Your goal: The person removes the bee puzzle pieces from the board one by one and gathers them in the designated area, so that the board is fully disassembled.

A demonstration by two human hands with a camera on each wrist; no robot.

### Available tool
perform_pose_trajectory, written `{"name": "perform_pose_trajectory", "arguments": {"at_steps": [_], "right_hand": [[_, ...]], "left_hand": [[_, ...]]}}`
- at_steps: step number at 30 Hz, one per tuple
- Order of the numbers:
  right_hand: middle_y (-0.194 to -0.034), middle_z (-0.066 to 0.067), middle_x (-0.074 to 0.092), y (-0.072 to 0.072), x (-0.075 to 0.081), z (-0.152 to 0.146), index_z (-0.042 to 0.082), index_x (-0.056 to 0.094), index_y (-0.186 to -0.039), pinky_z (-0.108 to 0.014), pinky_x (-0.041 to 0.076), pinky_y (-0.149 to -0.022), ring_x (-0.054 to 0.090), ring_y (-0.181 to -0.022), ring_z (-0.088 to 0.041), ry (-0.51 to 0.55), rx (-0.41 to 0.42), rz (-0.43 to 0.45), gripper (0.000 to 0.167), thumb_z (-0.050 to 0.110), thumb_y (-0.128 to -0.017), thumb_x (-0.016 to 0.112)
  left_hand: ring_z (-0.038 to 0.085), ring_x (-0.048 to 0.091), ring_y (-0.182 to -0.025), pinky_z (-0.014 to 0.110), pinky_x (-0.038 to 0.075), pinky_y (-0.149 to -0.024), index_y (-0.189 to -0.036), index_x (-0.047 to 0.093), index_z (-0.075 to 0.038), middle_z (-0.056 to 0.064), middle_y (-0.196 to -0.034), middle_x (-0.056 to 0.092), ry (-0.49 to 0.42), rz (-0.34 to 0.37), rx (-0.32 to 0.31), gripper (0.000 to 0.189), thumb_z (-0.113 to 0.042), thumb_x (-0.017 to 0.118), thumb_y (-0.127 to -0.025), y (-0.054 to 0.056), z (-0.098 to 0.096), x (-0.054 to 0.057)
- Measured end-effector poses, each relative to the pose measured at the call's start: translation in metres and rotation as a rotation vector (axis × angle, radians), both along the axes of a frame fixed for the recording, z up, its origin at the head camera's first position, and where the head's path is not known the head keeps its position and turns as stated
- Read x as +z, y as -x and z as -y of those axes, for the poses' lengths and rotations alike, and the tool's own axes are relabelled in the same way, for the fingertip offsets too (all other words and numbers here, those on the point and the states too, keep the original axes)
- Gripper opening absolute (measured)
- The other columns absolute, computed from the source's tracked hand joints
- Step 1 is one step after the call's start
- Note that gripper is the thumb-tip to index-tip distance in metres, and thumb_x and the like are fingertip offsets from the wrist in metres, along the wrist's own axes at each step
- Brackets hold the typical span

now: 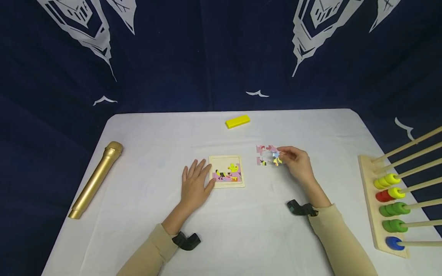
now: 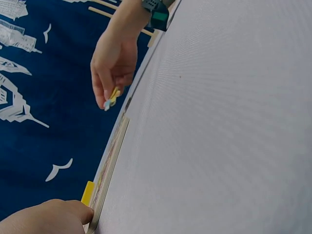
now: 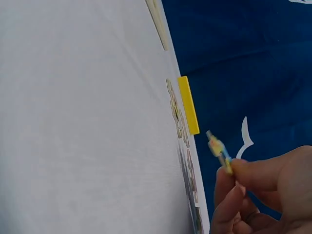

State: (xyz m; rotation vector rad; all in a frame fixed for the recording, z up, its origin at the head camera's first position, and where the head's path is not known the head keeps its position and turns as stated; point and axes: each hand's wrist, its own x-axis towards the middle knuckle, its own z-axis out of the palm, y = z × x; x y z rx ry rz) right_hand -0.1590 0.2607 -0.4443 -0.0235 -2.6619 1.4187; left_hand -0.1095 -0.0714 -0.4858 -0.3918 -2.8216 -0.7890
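Observation:
My right hand (image 1: pixel 297 163) pinches a small jigsaw piece (image 3: pixel 218 148), blue and yellow, between thumb and fingertips. In the left wrist view this jigsaw piece (image 2: pixel 112 98) is held up off the table. Beneath and beside it lie several loose pink jigsaw pieces (image 1: pixel 261 149). My left hand (image 1: pixel 197 186) lies spread on the table, its thumb and index finger at the left edge of a square wooden puzzle tray (image 1: pixel 226 158). Fitted pieces (image 1: pixel 224 177) with a pink ground, a striped bee shape and a yellow figure fill the tray's lower part.
A yellow block (image 1: pixel 237 122) lies near the table's far edge. On the left is a gold microphone (image 1: pixel 96 180). At the right edge stands a wooden peg board (image 1: pixel 371 207) with colored rings on long pegs. A dark blue patterned curtain (image 1: pixel 179 57) hangs behind the white table (image 1: pixel 155 142).

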Motion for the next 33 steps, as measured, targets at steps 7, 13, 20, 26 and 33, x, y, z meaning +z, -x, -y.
{"name": "perform_pose_trajectory", "arguments": {"at_steps": [7,13,20,26,33], "right_hand": [[-0.092,-0.017,0.069,0.005,-0.012,-0.002,-0.001,0.069,-0.109,-0.011,0.044,-0.060,0.056,-0.072,-0.003,-0.083,-0.011,-0.045,0.020,0.003,-0.090,0.066],[-0.089,-0.019,0.070,0.005,-0.017,0.000,-0.003,0.070,-0.106,-0.008,0.040,-0.063,0.059,-0.076,-0.019,-0.163,-0.023,-0.141,0.019,-0.002,-0.087,0.067],[-0.088,-0.018,0.067,0.005,-0.023,0.002,-0.004,0.070,-0.103,-0.010,0.038,-0.062,0.059,-0.074,-0.023,-0.221,-0.037,-0.249,0.019,-0.003,-0.084,0.071],[-0.089,-0.018,0.066,0.003,-0.023,0.003,-0.003,0.070,-0.103,-0.015,0.038,-0.063,0.060,-0.073,-0.026,-0.254,-0.066,-0.298,0.020,-0.001,-0.083,0.073],[-0.090,-0.018,0.067,0.002,-0.022,0.003,-0.003,0.071,-0.104,-0.010,0.037,-0.061,0.059,-0.072,-0.023,-0.223,-0.081,-0.279,0.019,0.000,-0.085,0.072]], "left_hand": [[0.039,0.028,-0.145,0.062,0.012,-0.116,-0.135,0.057,-0.007,0.017,-0.150,0.045,-0.014,0.000,0.001,0.049,-0.029,0.064,-0.092,-0.001,-0.001,0.002],[0.039,0.028,-0.145,0.062,0.012,-0.115,-0.135,0.057,-0.007,0.017,-0.150,0.044,-0.013,-0.002,0.002,0.049,-0.029,0.064,-0.092,-0.003,-0.002,0.001],[0.039,0.028,-0.145,0.062,0.012,-0.115,-0.135,0.057,-0.007,0.017,-0.150,0.045,-0.011,-0.013,0.001,0.049,-0.029,0.064,-0.092,-0.002,-0.001,0.001],[0.039,0.028,-0.145,0.062,0.012,-0.115,-0.135,0.057,-0.006,0.017,-0.149,0.045,-0.017,-0.018,0.000,0.049,-0.029,0.064,-0.092,-0.001,-0.001,0.003],[0.039,0.027,-0.145,0.062,0.011,-0.115,-0.135,0.057,-0.006,0.018,-0.150,0.044,-0.022,-0.004,-0.003,0.049,-0.028,0.064,-0.092,-0.002,0.000,0.004]]}}
